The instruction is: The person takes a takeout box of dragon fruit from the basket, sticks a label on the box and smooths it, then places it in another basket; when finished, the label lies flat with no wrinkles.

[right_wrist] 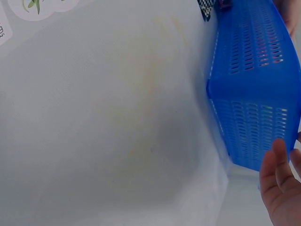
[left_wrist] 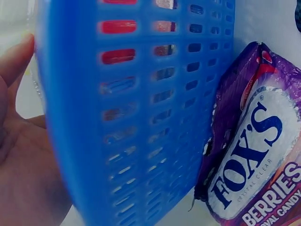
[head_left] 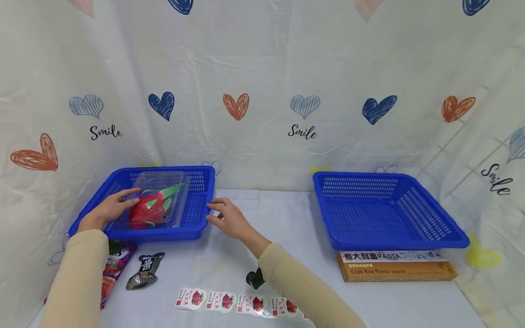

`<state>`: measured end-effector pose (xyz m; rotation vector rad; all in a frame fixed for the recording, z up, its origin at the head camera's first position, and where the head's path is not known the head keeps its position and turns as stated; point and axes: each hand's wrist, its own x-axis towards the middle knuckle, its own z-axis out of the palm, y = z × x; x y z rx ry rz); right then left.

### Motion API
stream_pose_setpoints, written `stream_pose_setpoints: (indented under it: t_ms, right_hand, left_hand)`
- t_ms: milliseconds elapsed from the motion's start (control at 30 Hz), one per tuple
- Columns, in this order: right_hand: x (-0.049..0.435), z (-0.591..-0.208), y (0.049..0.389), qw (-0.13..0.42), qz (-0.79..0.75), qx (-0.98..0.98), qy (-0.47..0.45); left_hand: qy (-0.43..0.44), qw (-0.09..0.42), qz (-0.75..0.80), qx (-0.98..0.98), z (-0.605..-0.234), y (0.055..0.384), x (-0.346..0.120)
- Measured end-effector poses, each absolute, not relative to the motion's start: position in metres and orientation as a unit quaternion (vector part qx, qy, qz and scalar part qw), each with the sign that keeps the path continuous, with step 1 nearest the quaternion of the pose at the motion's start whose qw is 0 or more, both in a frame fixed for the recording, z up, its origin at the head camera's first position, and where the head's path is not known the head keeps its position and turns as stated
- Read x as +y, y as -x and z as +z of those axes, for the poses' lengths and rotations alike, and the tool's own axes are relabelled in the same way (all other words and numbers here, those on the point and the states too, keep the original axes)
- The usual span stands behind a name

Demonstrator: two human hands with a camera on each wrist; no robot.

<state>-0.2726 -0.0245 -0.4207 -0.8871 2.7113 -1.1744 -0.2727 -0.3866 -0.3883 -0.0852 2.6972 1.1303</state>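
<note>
A blue plastic basket (head_left: 164, 235) stands at the left, holding a clear plastic box (head_left: 182, 189) with a red and green dragon fruit (head_left: 146, 213) inside. My left hand (head_left: 107, 210) reaches over the basket's left part, fingers extended beside the box; in the left wrist view a fingertip meets the box's edge. At the basket's right side, my right hand (head_left: 230, 221) has its fingers loosely bent by the rim and the outer wall (right_wrist: 249, 127). It holds nothing that I can see. A purple Fox's candy bag (left_wrist: 256, 141) lies in front of the basket, partly behind my left sleeve.
Another blue basket (head_left: 369, 218) stands at the right, with a pasta box (head_left: 398, 272) before it. A small black packet (head_left: 145, 271) lies near the candy bag. Several dragon fruit stickers (head_left: 221, 300) line the front, partly under my right sleeve. A patterned curtain (head_left: 262, 68) hangs behind.
</note>
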Motion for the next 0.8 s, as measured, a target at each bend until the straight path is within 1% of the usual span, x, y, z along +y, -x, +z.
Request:
stream_pose_setpoints:
  t_ms: [200,467,667,800]
  right_hand:
    - [-0.024,-0.421,0.273,0.03,-0.381,0.879,0.285]
    - [-0.023,-0.424,0.274,0.057,-0.405,0.866,0.286]
    - [-0.023,-0.424,0.275,0.063,-0.416,0.861,0.287]
    - [-0.022,-0.424,0.276,0.063,-0.42,0.859,0.288]
  left_hand:
    - [0.027,0.109,0.409,0.906,-0.391,0.273,-0.387]
    - [0.023,0.099,0.405,0.909,-0.396,0.275,-0.38]
    - [0.011,0.099,0.401,0.911,-0.398,0.281,-0.372]
    - [0.013,0.085,0.4,0.913,-0.398,0.282,-0.366]
